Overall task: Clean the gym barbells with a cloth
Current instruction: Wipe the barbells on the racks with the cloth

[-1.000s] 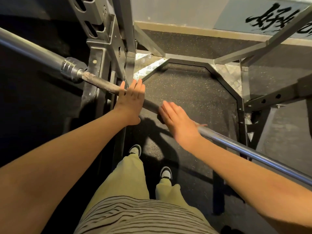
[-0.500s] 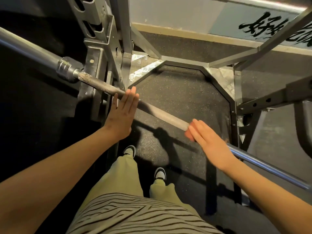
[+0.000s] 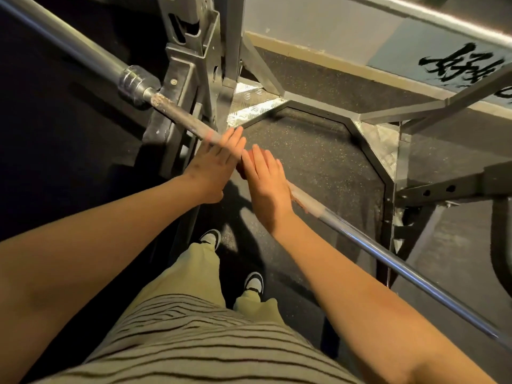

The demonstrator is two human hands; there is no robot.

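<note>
Head view: barbell [image 3: 177, 112] rusty (sleeve [image 3: 69, 49] chrome); left hand [image 3: 212, 169], right hand [image 3: 267, 184] pressing, grip flat.

The barbell [image 3: 360, 234] is gleaming silver, turning rusty brown beside its collar [image 3: 133, 83]. Below the barbell, a shirt [image 3: 194, 342] is showing pale olive with thin dark stripes, trousers [image 3: 199, 273] plain khaki green, shoes [image 3: 253, 281] black and white. Beyond the barbell, the floor [image 3: 318, 162] is showing black with pale speckles, a tread plate [image 3: 255, 106] is glinting silver, and black brush lettering [image 3: 460, 66] is crossing a grey-blue wall [image 3: 410, 42].
</note>
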